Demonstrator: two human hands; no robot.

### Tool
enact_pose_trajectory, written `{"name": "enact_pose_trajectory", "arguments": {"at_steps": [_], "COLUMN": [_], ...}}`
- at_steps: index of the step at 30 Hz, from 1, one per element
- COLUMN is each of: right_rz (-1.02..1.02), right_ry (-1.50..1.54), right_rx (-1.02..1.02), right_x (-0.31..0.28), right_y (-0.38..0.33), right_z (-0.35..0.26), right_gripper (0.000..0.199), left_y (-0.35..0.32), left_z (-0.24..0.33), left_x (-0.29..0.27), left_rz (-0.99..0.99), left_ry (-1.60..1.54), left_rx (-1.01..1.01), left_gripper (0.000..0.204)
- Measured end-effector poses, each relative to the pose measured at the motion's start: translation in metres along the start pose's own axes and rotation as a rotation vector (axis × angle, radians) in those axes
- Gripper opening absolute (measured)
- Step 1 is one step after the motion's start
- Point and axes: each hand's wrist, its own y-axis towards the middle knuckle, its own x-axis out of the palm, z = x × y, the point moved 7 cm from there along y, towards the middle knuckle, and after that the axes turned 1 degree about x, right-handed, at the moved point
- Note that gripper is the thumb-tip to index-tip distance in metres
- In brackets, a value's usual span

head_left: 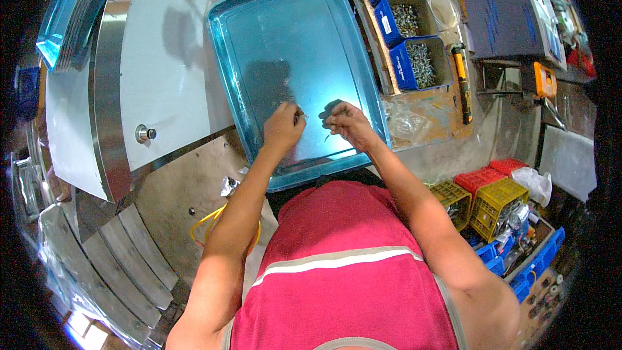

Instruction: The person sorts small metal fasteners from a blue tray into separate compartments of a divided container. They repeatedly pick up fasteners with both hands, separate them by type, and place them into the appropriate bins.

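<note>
A person in a red sleeveless vest with a pale band leans over a blue-tinted metal tray [304, 32] that lies flat on the workbench, its near rim just in front of the person's chest. Both hands rest over the near part of the tray floor. The left hand [283, 126] has its fingers curled together, pinching a thin, small metal piece [301, 115] that juts from the fingertips; what the piece is cannot be told. The right hand [346, 123] sits just beside it, fingers bent and pinched around another small slender part [327, 136], too small to name.

To the right of the tray, three blue bins of screws [414, 58] stand in a row along a wooden strip, and a yellow-handled tool [461, 81] lies on the worn bench top beside them, with a crumpled clear plastic bag [405, 120] nearer the tray. Left of the tray lies a large white panel with a metal rim [162, 58], carrying a small round knob [144, 133]. On the floor at the right stand red and yellow plastic crates [492, 198] and blue trays [531, 262]; curved metal strips [123, 266] are stacked at the lower left.
</note>
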Motion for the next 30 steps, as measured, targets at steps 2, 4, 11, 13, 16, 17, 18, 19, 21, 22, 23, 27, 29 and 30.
{"name": "enact_pose_trajectory", "arguments": {"at_steps": [2,4,11,13,16,17,18,19,21,22,23,27,29,30], "right_rz": [-0.002,-0.029,0.053,0.025,-0.022,-0.052,-0.059,-0.065,-0.07,-0.069,-0.034,-0.042,-0.028,-0.019], "right_ry": [0.008,-0.002,-0.226,-0.247,-0.25,-0.239,-0.237,-0.235,-0.237,-0.24,-0.261,-0.251,-0.237,-0.228], "right_rx": [0.006,0.027,0.081,0.095,0.125,0.128,0.125,0.121,0.126,0.135,0.167,0.151,0.15,0.136], "right_x": [0.0,0.001,-0.002,0.0,0.003,0.004,0.004,0.003,0.002,0.002,-0.002,-0.003,-0.005,-0.006], "right_y": [0.001,0.004,0.018,0.019,0.019,0.019,0.019,0.019,0.018,0.016,0.015,0.01,0.009,0.01], "right_z": [0.003,0.009,0.024,0.026,0.029,0.03,0.031,0.031,0.032,0.033,0.034,0.032,0.033,0.033], "right_gripper": [0.009,0.012,0.023,0.021,0.021,0.022,0.021,0.021,0.022,0.022,0.022,0.022,0.022,0.02], "left_y": [-0.004,-0.01,-0.023,-0.016,-0.005,-0.002,0.0,0.002,0.005,0.006,0.008,0.011,0.009,0.006], "left_z": [-0.01,-0.019,0.001,0.004,0.007,0.008,0.008,0.01,0.013,0.015,0.017,0.02,0.017,0.019], "left_x": [-0.009,-0.013,-0.015,-0.014,-0.009,-0.007,-0.004,-0.002,0.0,0.001,0.001,0.0,-0.003,-0.005], "left_rz": [0.086,0.071,0.139,0.145,0.099,0.077,0.067,0.063,0.072,0.086,0.092,0.059,0.039,0.056], "left_ry": [-0.085,-0.127,0.056,0.117,0.161,0.177,0.193,0.218,0.238,0.231,0.228,0.173,0.064,-0.016], "left_rx": [-0.047,-0.087,-0.064,-0.093,-0.091,-0.081,-0.08,-0.076,-0.062,-0.054,-0.053,-0.073,-0.112,-0.106], "left_gripper": [0.018,0.022,0.027,0.027,0.025,0.025,0.024,0.024,0.023,0.023,0.023,0.022,0.023,0.023]}}
